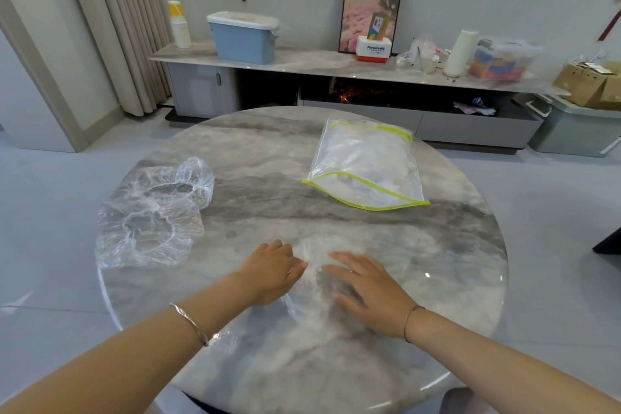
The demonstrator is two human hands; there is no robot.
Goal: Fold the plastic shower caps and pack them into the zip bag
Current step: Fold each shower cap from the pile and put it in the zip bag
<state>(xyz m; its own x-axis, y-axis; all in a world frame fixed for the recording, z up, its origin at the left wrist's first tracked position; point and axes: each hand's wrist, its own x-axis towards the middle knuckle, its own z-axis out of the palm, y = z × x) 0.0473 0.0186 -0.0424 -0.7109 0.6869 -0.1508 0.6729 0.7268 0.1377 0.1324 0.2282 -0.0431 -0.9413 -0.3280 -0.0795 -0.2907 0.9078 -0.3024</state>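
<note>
A clear plastic shower cap (314, 282) lies flat on the round marble table (437, 245) in front of me. My left hand (268, 274) rests on its left side, fingers slightly bent, and my right hand (368, 291) presses flat on its right side. A pile of loose clear shower caps (151, 215) sits at the table's left edge. Toward the far right of the table lies the zip bag (366, 165), clear with a yellow-green seal; its mouth is open toward me and crumpled plastic shows inside.
Behind the table runs a low cabinet (302, 64) with a blue lidded box (243, 37), a stack of paper cups (179, 23), a framed picture (371, 10), a white roll (460, 52) and bags. Grey storage bin (571, 131) and cardboard boxes at right. Curtain (121, 27) at left.
</note>
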